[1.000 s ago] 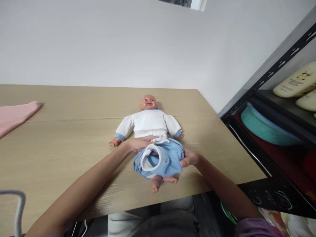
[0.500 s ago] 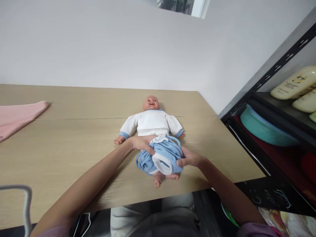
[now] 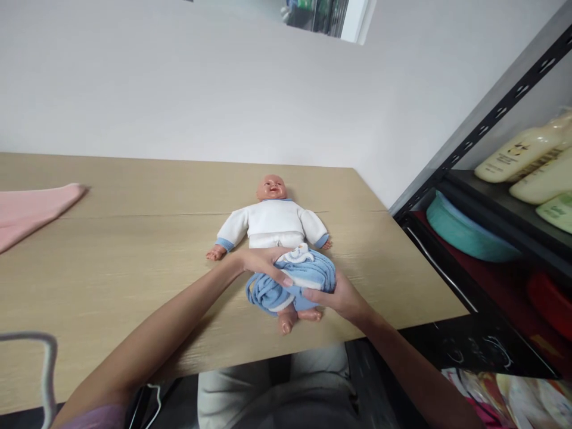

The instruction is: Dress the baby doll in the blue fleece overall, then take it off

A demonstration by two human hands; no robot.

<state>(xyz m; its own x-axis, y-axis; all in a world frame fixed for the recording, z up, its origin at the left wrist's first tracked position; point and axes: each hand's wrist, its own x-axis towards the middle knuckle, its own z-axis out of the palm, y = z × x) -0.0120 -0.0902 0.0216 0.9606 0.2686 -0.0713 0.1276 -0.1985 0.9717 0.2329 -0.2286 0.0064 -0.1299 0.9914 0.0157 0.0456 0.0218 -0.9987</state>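
A baby doll [image 3: 273, 217] in a white top with blue cuffs lies on its back on the wooden table, head toward the wall. Blue doll pants [image 3: 308, 268] with white trim are bunched around its lower legs, and its bare feet [image 3: 288, 319] stick out below. My left hand [image 3: 266, 262] grips the bunched cloth from the left, thumb across the front. From the right, my right hand [image 3: 337, 295] is closed on the pants, its thumb pressed on the blue fabric near the left thumb. Fingers behind the cloth are hidden.
A pink cloth [image 3: 36, 211] lies on the table [image 3: 134, 250] at the left. A grey curved tube [image 3: 49, 363] rises at the near left edge. On the right, a black shelf holds cream bottles [image 3: 518, 152] and a teal basin [image 3: 469, 232].
My right hand has moved inward and its thumb now lies over the pants' leg opening, folding the white cuff that stood open before. My left thumb has shifted slightly right.
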